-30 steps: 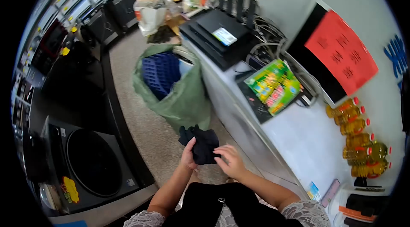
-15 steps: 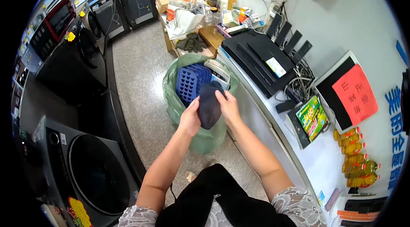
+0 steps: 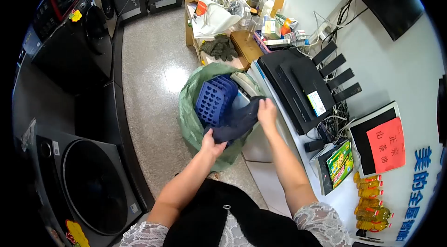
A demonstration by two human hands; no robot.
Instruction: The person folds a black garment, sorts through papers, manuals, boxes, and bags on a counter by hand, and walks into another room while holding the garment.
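Observation:
A dark, soft piece of cloth (image 3: pixel 234 121) is stretched between my two hands over a green plastic bag (image 3: pixel 187 107). My left hand (image 3: pixel 212 145) grips its lower left end, with the thumb on top. At the upper right end, my right hand (image 3: pixel 267 113) pinches it. Inside the wide-mouthed bag stands a blue plastic basket (image 3: pixel 212 103) with heart-shaped holes. Next to it lies a pale object (image 3: pixel 246 83) that I cannot make out. The cloth hides part of the bag's contents.
On the right, a white counter (image 3: pixel 347 191) carries a black router (image 3: pixel 298 89), cables and several oil bottles (image 3: pixel 370 203). Dark gloves (image 3: pixel 220 48) lie on a cluttered table ahead. A washing machine (image 3: pixel 95 182) stands to the left.
My hands have moved apart, the right one to the right, and the cloth has gone from a compact oval to a long stretched strip. The view has shifted somewhat.

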